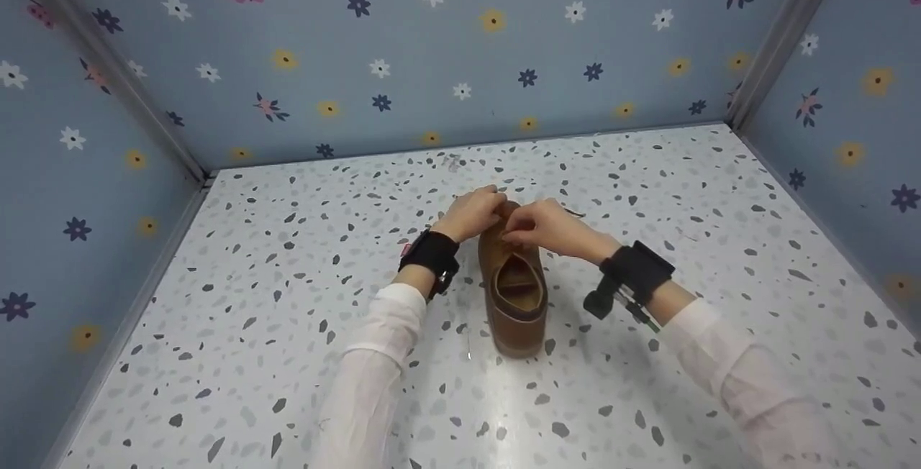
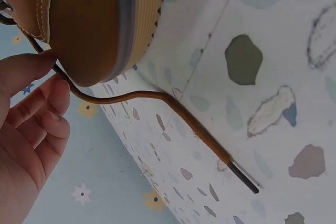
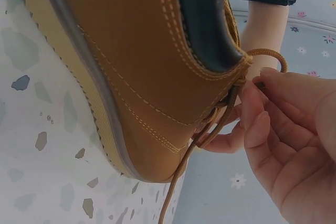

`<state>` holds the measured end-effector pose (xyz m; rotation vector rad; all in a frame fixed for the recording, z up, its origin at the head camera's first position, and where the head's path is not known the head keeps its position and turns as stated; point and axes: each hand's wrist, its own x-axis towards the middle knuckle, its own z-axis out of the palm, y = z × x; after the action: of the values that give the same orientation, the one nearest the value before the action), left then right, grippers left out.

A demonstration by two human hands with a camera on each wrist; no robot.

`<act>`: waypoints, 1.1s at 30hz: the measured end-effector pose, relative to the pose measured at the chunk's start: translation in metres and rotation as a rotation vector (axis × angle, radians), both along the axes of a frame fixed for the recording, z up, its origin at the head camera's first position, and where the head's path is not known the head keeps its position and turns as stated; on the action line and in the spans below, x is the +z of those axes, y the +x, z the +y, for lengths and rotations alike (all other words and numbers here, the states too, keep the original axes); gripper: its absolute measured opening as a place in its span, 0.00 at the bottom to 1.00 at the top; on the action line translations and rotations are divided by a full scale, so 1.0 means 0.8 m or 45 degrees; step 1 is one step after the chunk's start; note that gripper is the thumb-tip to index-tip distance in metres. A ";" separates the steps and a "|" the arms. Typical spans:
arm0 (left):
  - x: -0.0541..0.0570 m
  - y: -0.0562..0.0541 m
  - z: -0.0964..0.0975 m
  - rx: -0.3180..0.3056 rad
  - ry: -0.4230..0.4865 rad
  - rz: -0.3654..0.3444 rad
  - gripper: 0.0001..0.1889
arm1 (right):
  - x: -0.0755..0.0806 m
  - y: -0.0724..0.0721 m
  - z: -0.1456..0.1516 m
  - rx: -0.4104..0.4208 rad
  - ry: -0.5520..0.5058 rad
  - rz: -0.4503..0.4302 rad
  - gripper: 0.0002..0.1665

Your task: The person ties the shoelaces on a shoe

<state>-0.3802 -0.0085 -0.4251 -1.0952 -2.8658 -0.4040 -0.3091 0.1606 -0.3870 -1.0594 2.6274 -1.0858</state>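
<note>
A tan-brown lace-up shoe [image 1: 519, 336] stands upright on the table, its heel toward me and its toe pointing away. Over its front left side, my left hand [image 1: 471, 214] pinches a brown shoelace [image 2: 142, 95] between thumb and forefinger. That lace's dark-tipped end trails past the toe in the left wrist view. From the right, my right hand [image 1: 552, 228] reaches over the laced opening. Its thumb and forefinger pinch a looped stretch of lace [image 3: 275, 53] by the top eyelets. Another lace length [image 3: 169, 195] hangs down across the shoe's side.
The white speckled tabletop [image 1: 288, 296] surrounds the shoe. Blue flowered panels [image 1: 460, 37] stand along its back and both sides. Each wrist wears a black strap [image 1: 637, 272] with a device on it. A lace tip [image 1: 573, 213] shows beyond the right hand.
</note>
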 end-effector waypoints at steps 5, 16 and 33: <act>0.002 0.003 -0.008 0.021 -0.007 0.007 0.02 | -0.001 -0.001 0.001 -0.011 0.014 -0.004 0.05; 0.014 0.014 -0.034 0.043 0.097 -0.031 0.03 | -0.002 -0.001 0.000 -0.036 0.009 -0.024 0.05; 0.045 0.053 -0.046 -0.082 0.151 0.001 0.02 | 0.000 0.000 -0.002 -0.128 -0.021 -0.123 0.07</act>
<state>-0.3378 -0.0453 -0.3889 -1.1683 -2.7708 -0.5691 -0.3094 0.1592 -0.3871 -0.8627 2.6249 -1.1495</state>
